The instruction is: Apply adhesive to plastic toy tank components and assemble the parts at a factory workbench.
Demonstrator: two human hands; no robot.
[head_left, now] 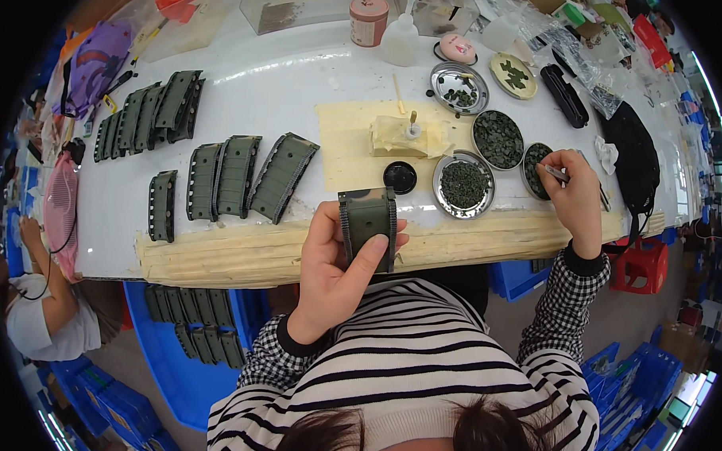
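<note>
My left hand [335, 278] is wrapped round a dark green curved panel [369, 225] with toothed side edges, held upright above the table's front edge. Out to the right, my right hand [574, 192] pinches metal tweezers [556, 173]. Their tips reach over a small round tin [536, 157] of dark green bits; whether they grip a bit is too small to tell. Beside it stand a larger tin [497, 133] of green pieces and a silver dish [464, 185] of finer ones. A small black dish [400, 177] lies just beyond the held panel.
Similar green panels [236, 178] lie in groups on the left of the white table, and more fill a blue bin [163, 367] below. A tape-wrapped block [409, 136] stands mid-table. Black cloth [633, 156] hangs over the right side. At far left, another person's arm [49, 288] shows.
</note>
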